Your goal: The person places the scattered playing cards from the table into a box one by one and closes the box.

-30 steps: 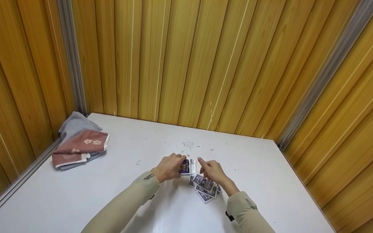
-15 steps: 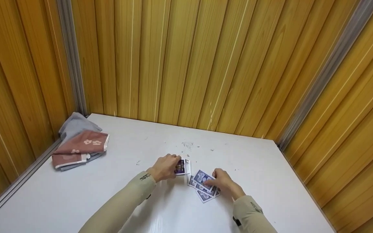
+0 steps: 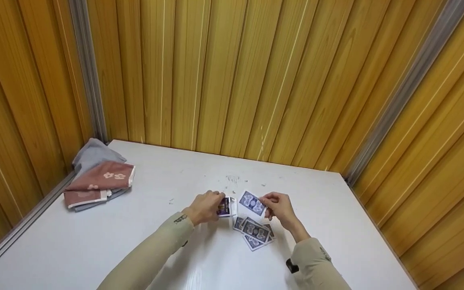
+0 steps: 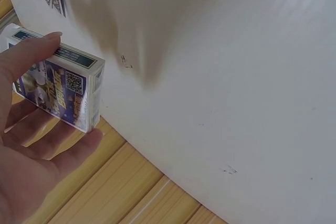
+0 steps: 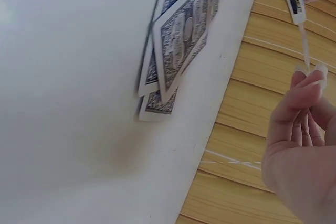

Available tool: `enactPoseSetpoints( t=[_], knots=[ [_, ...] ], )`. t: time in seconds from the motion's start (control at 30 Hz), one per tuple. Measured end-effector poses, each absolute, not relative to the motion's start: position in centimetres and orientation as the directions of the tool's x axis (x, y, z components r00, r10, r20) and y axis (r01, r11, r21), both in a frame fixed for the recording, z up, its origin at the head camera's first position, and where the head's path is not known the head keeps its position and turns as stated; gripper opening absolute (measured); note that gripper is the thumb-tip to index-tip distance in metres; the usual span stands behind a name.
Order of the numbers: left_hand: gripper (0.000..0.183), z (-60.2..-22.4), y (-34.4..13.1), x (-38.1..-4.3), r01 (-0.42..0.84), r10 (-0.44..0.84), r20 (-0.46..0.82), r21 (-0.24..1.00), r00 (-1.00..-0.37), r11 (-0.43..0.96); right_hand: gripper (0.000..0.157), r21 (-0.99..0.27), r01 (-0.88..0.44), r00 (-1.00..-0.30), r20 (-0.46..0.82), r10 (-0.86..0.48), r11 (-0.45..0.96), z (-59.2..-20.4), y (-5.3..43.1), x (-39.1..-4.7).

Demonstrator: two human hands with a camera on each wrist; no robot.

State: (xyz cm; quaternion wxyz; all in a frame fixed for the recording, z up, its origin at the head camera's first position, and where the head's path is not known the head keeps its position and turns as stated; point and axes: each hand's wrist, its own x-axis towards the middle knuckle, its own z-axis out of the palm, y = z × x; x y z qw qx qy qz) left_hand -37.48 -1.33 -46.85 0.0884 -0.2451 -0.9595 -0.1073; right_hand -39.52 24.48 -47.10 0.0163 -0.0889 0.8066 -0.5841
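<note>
My left hand (image 3: 206, 206) grips a small purple and white card box (image 4: 52, 85), thumb along one narrow side and fingers on the opposite one. In the head view the box's white flap end (image 3: 233, 206) points right. Between thumb and fingers of my right hand (image 3: 281, 207) is a blue-backed playing card (image 3: 252, 202), raised close to the box's flap end. The right wrist view shows this card (image 5: 305, 45) edge-on at the fingertips. Below it on the table, several more playing cards (image 3: 256, 231) lie overlapped in a loose fan, patterned backs up.
A folded red cloth (image 3: 99, 183) with white flowers lies over a grey cloth (image 3: 97, 155) at the table's left edge. The white table (image 3: 167, 249) carries dark scuffs near its middle. Yellow wood-look panels (image 3: 232, 80) wall it in at the back and sides.
My right hand reached down to the fanned cards, pinched the top one, and raised it up beside the box. The left hand shifted slightly left with the box.
</note>
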Motion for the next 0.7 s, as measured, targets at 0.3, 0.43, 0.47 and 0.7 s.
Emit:
enactPoseSetpoints(
  t=[0.3,0.43,0.47,0.7],
  knots=[
    [0.053,-46.6,-1.1,-37.4,0.487,0.45,0.225,0.155,-0.864,0.859,0.017,-0.868,-0.25,-0.962,0.171,-0.213,0.43,-46.1,22.7,-39.3],
    [0.053,-46.7,-1.1,-37.5,0.487,0.45,0.222,0.157,-0.865,0.859,0.01,-0.809,-0.314,-0.947,0.232,-0.221,0.497,-46.0,22.2,-39.2],
    [0.053,-46.6,-1.2,-37.5,0.488,0.451,0.224,0.156,-0.864,0.859,0.009,-0.798,-0.321,-0.945,0.237,-0.224,0.511,-46.0,22.2,-39.2],
    [0.055,-46.7,-1.3,-37.4,0.501,0.463,0.234,0.14,-0.855,0.854,0.007,-0.745,-0.386,-0.92,0.271,-0.283,0.544,-46.2,21.6,-39.1]
  ],
)
